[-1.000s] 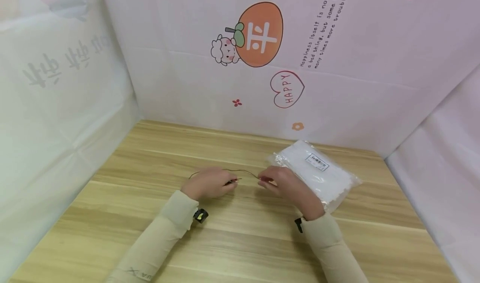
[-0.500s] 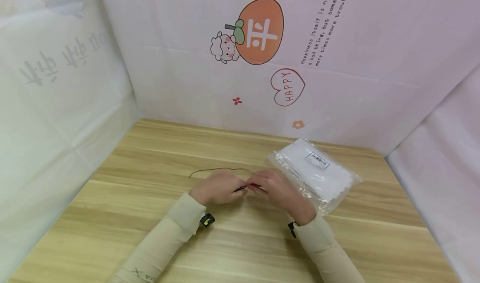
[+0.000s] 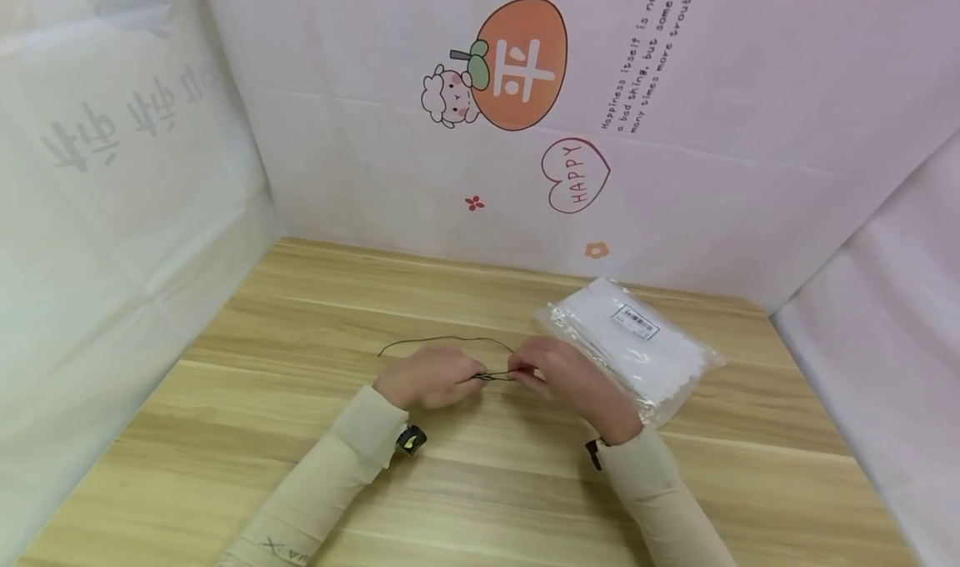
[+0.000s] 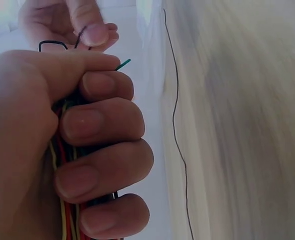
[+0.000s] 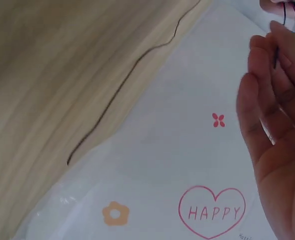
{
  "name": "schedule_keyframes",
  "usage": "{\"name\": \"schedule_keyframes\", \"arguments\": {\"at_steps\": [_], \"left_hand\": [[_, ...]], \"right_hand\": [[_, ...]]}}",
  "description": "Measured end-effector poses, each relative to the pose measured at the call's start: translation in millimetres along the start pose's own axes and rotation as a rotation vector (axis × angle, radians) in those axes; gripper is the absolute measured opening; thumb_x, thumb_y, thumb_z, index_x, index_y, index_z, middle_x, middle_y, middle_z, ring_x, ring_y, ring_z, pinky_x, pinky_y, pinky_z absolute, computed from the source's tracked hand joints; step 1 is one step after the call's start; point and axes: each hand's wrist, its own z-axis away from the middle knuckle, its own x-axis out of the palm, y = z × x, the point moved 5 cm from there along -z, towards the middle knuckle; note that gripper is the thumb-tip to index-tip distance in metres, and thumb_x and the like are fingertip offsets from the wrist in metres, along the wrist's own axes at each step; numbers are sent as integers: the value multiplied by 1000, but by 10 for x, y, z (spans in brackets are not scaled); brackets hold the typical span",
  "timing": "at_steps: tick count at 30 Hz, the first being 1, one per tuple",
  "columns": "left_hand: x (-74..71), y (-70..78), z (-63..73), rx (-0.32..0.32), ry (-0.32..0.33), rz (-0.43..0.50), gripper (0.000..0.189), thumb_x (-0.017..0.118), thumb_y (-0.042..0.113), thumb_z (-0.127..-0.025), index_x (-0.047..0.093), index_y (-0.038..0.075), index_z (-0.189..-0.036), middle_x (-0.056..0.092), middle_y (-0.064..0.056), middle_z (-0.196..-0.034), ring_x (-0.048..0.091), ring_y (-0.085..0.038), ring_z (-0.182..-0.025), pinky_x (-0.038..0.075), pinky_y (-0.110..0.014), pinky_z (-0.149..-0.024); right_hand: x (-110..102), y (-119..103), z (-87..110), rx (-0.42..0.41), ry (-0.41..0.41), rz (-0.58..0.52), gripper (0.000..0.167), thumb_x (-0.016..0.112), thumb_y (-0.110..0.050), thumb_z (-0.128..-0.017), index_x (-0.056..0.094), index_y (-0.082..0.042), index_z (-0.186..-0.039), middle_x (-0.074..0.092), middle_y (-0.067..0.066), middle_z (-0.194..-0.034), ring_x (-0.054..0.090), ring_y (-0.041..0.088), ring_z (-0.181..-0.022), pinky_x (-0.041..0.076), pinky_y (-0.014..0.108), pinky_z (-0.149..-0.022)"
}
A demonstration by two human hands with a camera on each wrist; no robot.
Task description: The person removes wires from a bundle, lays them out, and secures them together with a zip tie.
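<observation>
My left hand point(image 3: 431, 377) is curled round a bundle of thin wires point(image 4: 69, 222), yellow, red and dark, most of it hidden in the palm. A green wire tip point(image 4: 123, 65) pokes out past the index finger. Between thumb and fingertips, my right hand point(image 3: 570, 383) pinches a dark wire point(image 5: 275, 59). Dark strands point(image 3: 497, 375) span the short gap between both hands in the head view. On the table just beyond them lies a single wavy dark wire point(image 3: 450, 338); both its ends look free in the wrist views.
A clear plastic bag point(image 3: 637, 342) with white contents and a barcode label lies behind and beside my right hand. Printed white cloth point(image 3: 360, 175) walls in the wooden table point(image 3: 480, 492) at the back and sides.
My right hand came left to meet the left hand, then drew back slightly right with a dark wire pinched. The left hand shifted a little right and nearer, uncovering the lone wire's left part.
</observation>
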Motion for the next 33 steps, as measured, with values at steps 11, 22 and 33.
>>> {"name": "schedule_keyframes", "arguments": {"at_steps": [11, 22, 33], "left_hand": [[-45, -21, 9, -13, 2, 134, 42, 38, 31, -116, 63, 7, -92, 40, 7, -71, 38, -6, -63, 42, -28, -66], [-40, -104, 36, -7, 24, 118, 36, 44, 21, -113, 46, 20, -77, 37, 9, -69, 38, -6, -62, 39, -24, -63], [-192, -336, 181, -102, 55, 205, 38, 37, 25, -116, 69, 4, -116, 68, -2, -94, 65, -14, -89, 55, -39, -92]], "right_hand": [[-159, 146, 87, 39, 85, 33, 10, 82, -2, -87, 76, -9, -91, 76, -2, -85, 70, 12, -77, 60, 31, -73], [-193, 178, 103, 85, 30, -70, 7, 78, -1, -92, 76, -7, -90, 72, -2, -79, 57, 2, -69, 53, 22, -64], [-295, 479, 288, 168, 90, 17, 19, 75, 4, -92, 69, -12, -82, 65, -2, -71, 52, 6, -65, 51, 29, -65]]}}
